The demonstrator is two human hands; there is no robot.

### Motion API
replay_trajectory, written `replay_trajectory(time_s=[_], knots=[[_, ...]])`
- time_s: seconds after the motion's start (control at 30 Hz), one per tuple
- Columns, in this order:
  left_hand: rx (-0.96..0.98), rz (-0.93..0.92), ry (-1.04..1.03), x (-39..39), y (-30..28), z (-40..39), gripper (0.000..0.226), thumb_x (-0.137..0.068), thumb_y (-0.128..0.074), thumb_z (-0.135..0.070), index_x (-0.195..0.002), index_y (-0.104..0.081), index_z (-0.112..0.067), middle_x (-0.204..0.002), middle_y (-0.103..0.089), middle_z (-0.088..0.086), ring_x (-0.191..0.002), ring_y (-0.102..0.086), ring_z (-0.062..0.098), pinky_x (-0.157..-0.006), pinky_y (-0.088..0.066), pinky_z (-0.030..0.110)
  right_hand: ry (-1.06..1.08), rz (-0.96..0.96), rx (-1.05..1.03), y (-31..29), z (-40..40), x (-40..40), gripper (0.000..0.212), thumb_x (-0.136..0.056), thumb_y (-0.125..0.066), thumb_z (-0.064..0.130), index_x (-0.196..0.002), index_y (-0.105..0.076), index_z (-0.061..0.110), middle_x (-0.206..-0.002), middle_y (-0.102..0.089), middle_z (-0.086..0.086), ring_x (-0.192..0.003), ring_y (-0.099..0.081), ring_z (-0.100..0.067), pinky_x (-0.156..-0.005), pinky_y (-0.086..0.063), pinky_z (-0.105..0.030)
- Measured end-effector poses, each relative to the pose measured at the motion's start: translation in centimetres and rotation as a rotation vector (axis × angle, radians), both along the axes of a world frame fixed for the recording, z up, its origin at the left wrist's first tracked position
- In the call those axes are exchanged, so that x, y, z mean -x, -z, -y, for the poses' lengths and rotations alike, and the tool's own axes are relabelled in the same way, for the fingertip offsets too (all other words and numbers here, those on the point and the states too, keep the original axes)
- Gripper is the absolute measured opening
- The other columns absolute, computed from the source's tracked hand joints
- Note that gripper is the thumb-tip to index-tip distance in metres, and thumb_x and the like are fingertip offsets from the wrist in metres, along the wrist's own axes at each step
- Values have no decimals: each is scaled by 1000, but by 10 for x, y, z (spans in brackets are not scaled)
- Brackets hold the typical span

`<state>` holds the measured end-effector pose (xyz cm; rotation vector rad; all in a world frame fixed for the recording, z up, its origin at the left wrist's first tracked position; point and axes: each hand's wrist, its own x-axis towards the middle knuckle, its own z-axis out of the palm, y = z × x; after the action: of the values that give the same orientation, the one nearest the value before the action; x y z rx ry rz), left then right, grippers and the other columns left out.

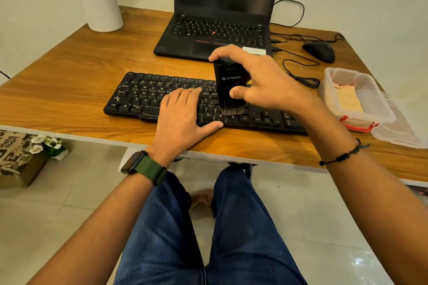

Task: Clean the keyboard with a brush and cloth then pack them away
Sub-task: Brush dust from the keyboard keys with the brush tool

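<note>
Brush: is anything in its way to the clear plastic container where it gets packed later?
Nothing visible blocks it. The black brush, held in the right hand, has its bristles on the black keyboard. The clear plastic container sits open to the right with a yellow cloth inside; only bare wooden desk and a looped black cable lie between.

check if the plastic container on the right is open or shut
Open. The plastic container has no cover on top, its lid lies beside it on the desk, and a cloth shows inside.

Wood desk [76,69] w/ keyboard [143,97], laptop [220,30], mouse [319,51], container [361,97], pot [102,9].
</note>
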<state>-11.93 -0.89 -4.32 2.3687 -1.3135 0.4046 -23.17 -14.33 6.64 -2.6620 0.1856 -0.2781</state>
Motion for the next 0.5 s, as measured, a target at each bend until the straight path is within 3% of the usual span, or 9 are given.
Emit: replay_trajectory(time_s=[0.2,0.27,0.37,0.43,0.5], knots=[[16,-43,-14,0,-1,-1,97,-66,-38,-78,-130,-41,-6,-119,-56,9,-113,-49,26,-95,-36,40,-58,65,-34,17,-21,-17,62,-78,-64,6,-130,-39,28,-125,-54,2,-104,-53,-13,-80,-46,-25],[56,-95,-18,-1,-1,-1,104,-64,-47,-77,-138,-31,-6,-122,-54,9,-114,-48,25,-97,-36,40,-45,140,-113,21,-25,-20,62,-77,-65,6,-129,-40,27,-121,-55,3,-102,-55,-15,-79,-51,-28],[107,-128,-10,1,-2,-2,114,-64,-62,-69,-146,-12,-6,-125,-53,11,-116,-48,26,-98,-36,42,-33,145,-177,22,-23,-18,62,-78,-65,6,-129,-38,27,-116,-51,7,-96,-53,-9,-71,-49,-15],[108,-115,-11,3,-3,-2,118,-64,-63,-67,-147,-5,-6,-124,-54,10,-116,-48,26,-99,-35,41,-36,89,-150,19,-19,-15,62,-79,-66,7,-130,-37,28,-118,-49,8,-95,-52,-5,-67,-45,-9],[114,-109,-14,3,-3,-3,119,-64,-62,-68,-147,-3,-6,-125,-55,7,-117,-48,24,-99,-34,40,-32,59,-103,14,-12,-10,63,-78,-66,7,-129,-37,30,-123,-51,6,-99,-53,-9,-70,-47,-12]])
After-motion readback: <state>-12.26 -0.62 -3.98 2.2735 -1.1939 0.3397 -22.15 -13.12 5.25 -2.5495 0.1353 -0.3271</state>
